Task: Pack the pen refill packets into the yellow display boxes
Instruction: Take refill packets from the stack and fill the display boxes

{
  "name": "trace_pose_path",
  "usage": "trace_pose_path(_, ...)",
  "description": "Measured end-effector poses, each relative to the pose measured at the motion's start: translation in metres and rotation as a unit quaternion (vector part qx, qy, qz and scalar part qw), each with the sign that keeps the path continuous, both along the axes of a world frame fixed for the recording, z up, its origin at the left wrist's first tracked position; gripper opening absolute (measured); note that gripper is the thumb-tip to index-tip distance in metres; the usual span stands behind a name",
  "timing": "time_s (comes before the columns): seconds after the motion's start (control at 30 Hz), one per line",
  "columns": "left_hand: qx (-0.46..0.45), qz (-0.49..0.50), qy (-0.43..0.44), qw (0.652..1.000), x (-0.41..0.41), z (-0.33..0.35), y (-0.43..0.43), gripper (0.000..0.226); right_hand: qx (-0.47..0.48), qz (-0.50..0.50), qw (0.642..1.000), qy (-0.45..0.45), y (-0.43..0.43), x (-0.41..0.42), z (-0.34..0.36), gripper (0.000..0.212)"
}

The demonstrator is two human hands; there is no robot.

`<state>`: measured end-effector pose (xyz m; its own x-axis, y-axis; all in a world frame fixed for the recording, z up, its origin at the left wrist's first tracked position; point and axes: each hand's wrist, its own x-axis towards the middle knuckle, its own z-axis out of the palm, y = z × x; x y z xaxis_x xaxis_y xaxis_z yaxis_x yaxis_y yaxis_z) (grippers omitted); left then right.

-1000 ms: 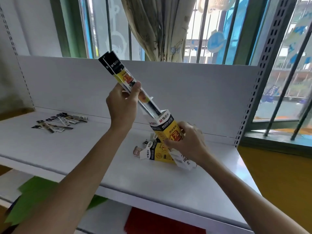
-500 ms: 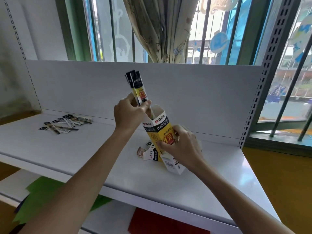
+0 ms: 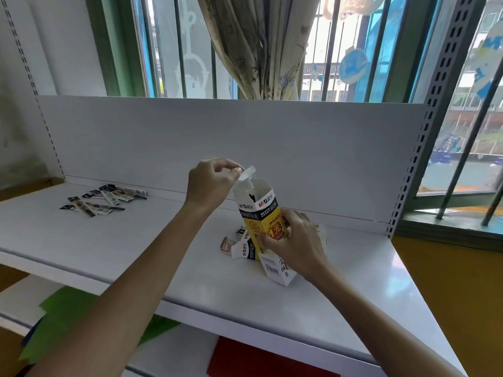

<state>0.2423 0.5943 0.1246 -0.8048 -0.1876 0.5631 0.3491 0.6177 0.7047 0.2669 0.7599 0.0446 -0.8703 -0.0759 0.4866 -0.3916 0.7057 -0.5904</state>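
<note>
The pen refill packets [image 3: 252,197], above the box a moment ago, now sit inside the yellow display box [image 3: 262,221] on the shelf [image 3: 163,254], which the right hand [image 3: 295,242] grips while fingers of the left hand [image 3: 213,180] pinch its top flap [image 3: 248,172], so closing seems next.

Strong daylight comes through the green-framed barred window [image 3: 340,63] on the far side, and the sky between its bars is blown out to white. The flat white metal shelf [image 3: 122,254] is evenly lit, with a pale sheen at near right and only faint, soft shadows. Motion blur smears the top flap of the tall yellow and black cardboard display box [image 3: 261,221] beside the left hand [image 3: 209,183]. The grey perforated steel upright [image 3: 424,137] at right leans from wide-angle distortion. Print on the scattered black and white refill packets [image 3: 103,198] at far left is too soft to read.
</note>
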Motion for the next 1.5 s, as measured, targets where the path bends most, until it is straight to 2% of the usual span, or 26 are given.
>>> trace_pose_path(0.1, -0.091, 0.033, 0.083, 0.992, 0.002, -0.005, -0.006, 0.026, 0.044, 0.021, 0.999, -0.021, 0.008, -0.004, 0.005, 0.048)
trace_pose_path(0.17, -0.14, -0.003, 0.108, 0.984, 0.006, -0.008, -0.011, 0.021, 0.071, 0.036, 0.996, -0.034, 0.012, -0.007, 0.01, 0.05)
trace_pose_path(0.2, -0.173, -0.033, 0.088, 0.98, 0.006, -0.011, -0.013, 0.017, 0.077, 0.045, 0.995, -0.043, 0.013, -0.009, 0.011, 0.049)
trace_pose_path(0.3, -0.245, -0.118, -0.058, 0.96, 0.003, -0.027, -0.022, 0.014, 0.101, 0.067, 0.99, -0.077, 0.017, -0.016, 0.007, 0.041)
trace_pose_path(0.4, -0.178, -0.209, -0.149, 0.95, -0.001, -0.053, -0.029, 0.028, 0.089, 0.084, 0.983, -0.139, 0.02, -0.017, -0.007, 0.051)
trace_pose_path(0.53, -0.107, -0.24, -0.203, 0.943, -0.006, -0.09, -0.035, 0.049, 0.087, 0.085, 0.979, -0.165, 0.024, -0.022, -0.022, 0.067)
trace_pose_path(0.7, -0.104, -0.262, -0.233, 0.931, -0.011, -0.124, -0.039, 0.071, 0.148, 0.089, 0.975, -0.142, 0.02, -0.026, -0.03, 0.071)
trace_pose_path(0.83, -0.098, -0.254, -0.218, 0.937, -0.005, -0.12, -0.037, 0.067, 0.175, 0.088, 0.972, -0.129, 0.019, -0.025, -0.028, 0.086)
trace_pose_path(0.97, -0.135, -0.259, -0.177, 0.94, 0.015, -0.12, -0.043, 0.071, 0.203, 0.143, 0.959, -0.136, 0.014, -0.015, -0.022, 0.067)
trace_pose_path(1.07, -0.167, -0.263, -0.224, 0.924, 0.014, -0.133, -0.047, 0.076, 0.235, 0.166, 0.942, -0.174, 0.005, -0.02, -0.025, 0.056)
trace_pose_path(1.23, -0.091, -0.267, -0.254, 0.925, -0.012, -0.146, -0.044, 0.074, 0.237, 0.127, 0.949, -0.165, 0.003, -0.048, -0.037, 0.052)
trace_pose_path(1.5, -0.119, -0.235, -0.229, 0.937, -0.06, -0.142, -0.013, 0.069, 0.228, 0.075, 0.963, -0.123, 0.018, -0.088, -0.042, 0.063)
